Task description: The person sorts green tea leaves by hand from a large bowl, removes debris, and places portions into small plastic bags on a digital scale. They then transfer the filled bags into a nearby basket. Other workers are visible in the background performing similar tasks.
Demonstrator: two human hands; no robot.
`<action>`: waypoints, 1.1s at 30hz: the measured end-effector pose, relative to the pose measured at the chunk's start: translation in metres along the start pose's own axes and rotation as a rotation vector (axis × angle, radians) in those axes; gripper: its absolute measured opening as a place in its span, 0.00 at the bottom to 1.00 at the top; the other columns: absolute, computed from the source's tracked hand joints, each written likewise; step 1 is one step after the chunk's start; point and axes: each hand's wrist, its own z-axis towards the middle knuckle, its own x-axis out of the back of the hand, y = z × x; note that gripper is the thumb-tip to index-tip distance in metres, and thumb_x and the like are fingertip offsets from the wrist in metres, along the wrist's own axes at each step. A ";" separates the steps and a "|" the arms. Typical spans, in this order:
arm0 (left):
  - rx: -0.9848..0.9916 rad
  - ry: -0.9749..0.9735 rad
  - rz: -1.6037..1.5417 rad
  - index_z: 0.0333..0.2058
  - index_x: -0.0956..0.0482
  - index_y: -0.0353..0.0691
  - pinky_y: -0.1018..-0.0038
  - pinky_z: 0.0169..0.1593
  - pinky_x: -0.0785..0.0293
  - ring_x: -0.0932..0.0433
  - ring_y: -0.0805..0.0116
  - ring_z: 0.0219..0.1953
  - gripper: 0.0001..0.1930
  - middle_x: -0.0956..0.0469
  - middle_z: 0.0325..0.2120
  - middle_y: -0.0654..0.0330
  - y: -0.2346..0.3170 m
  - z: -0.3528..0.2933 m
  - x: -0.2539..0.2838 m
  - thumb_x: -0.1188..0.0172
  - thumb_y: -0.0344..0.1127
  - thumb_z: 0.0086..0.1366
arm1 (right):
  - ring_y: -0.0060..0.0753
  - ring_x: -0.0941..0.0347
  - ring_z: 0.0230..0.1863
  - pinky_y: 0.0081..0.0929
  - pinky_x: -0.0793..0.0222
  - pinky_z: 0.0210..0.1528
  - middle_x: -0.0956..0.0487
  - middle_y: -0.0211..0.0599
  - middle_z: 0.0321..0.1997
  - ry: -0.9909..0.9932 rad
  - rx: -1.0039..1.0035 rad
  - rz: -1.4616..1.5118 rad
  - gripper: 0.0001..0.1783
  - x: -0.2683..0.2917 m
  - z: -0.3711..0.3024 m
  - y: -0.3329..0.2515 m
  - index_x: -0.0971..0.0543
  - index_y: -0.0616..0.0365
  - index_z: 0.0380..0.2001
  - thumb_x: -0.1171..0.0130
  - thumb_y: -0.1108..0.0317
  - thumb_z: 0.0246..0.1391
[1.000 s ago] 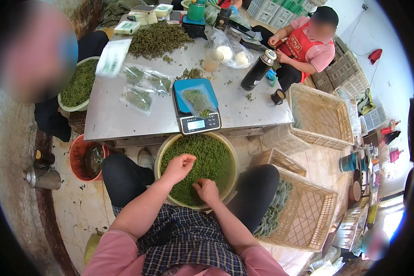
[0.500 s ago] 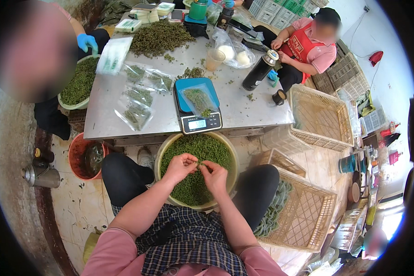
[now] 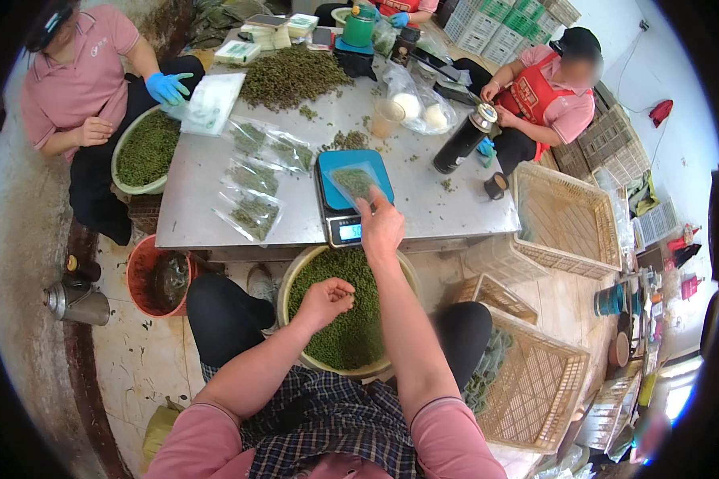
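At the scale, my right hand (image 3: 381, 226) pinches the near edge of a clear plastic bag (image 3: 351, 182) of small green berry-like pieces. That bag lies tilted on the blue pan (image 3: 379, 160) of a digital scale (image 3: 343, 230), whose lit display is partly behind my hand. Over a pale round basin (image 3: 285, 295) full of the same green pieces (image 3: 343, 335), my left hand (image 3: 327, 305) hovers with its fingers curled into a pinch. Whatever sits between those fingertips is too small to make out. Several more filled clear bags (image 3: 252, 180) lie left of the scale.
A metal table (image 3: 192, 215) carries a dark green heap (image 3: 295, 76), a plastic cup (image 3: 387, 117) and a black thermos (image 3: 465, 140). Co-workers sit left, right and at the far side. An orange bucket (image 3: 141, 275) and plastic crates (image 3: 535, 375) stand on the floor.
My right hand has left my left hand above the basin and reached forward to the bag on the scale. My left hand stays over the basin. The left co-worker now leans farther back.
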 end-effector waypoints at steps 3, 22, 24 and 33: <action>-0.022 0.002 0.005 0.37 0.24 0.33 0.79 0.34 0.26 0.25 0.77 0.29 0.09 0.24 0.27 0.63 -0.005 0.002 0.002 0.38 0.25 0.57 | 0.51 0.23 0.33 0.41 0.29 0.34 0.21 0.46 0.29 -0.046 0.113 -0.024 0.19 0.009 -0.018 0.006 0.24 0.48 0.50 0.44 0.64 0.54; -0.112 0.093 0.166 0.37 0.22 0.36 0.78 0.35 0.26 0.23 0.76 0.30 0.09 0.22 0.27 0.63 -0.006 0.004 0.010 0.39 0.27 0.56 | 0.50 0.22 0.37 0.44 0.26 0.40 0.19 0.46 0.34 -0.759 -0.154 -0.242 0.12 -0.002 -0.189 0.106 0.17 0.46 0.36 0.43 0.57 0.50; -0.134 0.093 0.232 0.38 0.22 0.36 0.77 0.36 0.25 0.22 0.74 0.32 0.09 0.21 0.30 0.61 -0.005 0.002 0.010 0.40 0.27 0.56 | 0.50 0.23 0.36 0.43 0.27 0.39 0.20 0.47 0.34 -0.675 -0.104 -0.151 0.12 0.010 -0.185 0.104 0.18 0.48 0.36 0.43 0.58 0.51; -0.318 0.176 0.506 0.41 0.22 0.36 0.75 0.42 0.25 0.21 0.69 0.40 0.10 0.20 0.38 0.58 0.006 -0.006 0.005 0.43 0.28 0.60 | 0.50 0.23 0.28 0.38 0.27 0.32 0.20 0.49 0.28 -0.357 -0.056 0.106 0.10 0.040 -0.164 0.078 0.19 0.58 0.35 0.42 0.65 0.52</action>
